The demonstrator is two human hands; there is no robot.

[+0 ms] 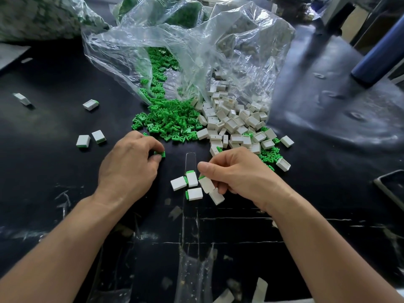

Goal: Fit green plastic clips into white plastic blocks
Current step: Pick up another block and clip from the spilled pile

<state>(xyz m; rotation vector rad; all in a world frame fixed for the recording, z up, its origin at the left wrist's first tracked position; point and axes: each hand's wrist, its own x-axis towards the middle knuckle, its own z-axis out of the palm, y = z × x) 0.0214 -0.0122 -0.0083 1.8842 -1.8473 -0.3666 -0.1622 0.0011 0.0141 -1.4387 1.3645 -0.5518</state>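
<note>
- Black, scuffed worktop [65,193] with a big clear plastic bag [196,51] at the back, spilling out a heap of green clips [170,119] and, just to its right, a heap of white blocks [231,119].
- left hand [129,167]: thumb and fingertips are pinching a single clip [160,154] at the near edge of the green heap.
- right hand [238,173]: fingers are curled round one held block [206,184], low over the worktop. There's green showing at its upper-left end, so I'd say that one's already fitted.
- The held block's long axis runs diagonally, with the green end pointing up-left towards the left hand. The clip sits up and to the left of it, with a clear gap between.
- Three finished blocks [194,193] lie just left of the right hand. A plain block [216,196] sits under its fingers, and I can't tell if it's gripped or just lying there.
- The next clip needs an empty block, and the white heap is beyond the right hand, so that hand is the nearer one.
- More finished pieces [83,141] are off to the left.
- No brands or readable writing anywhere.
</note>
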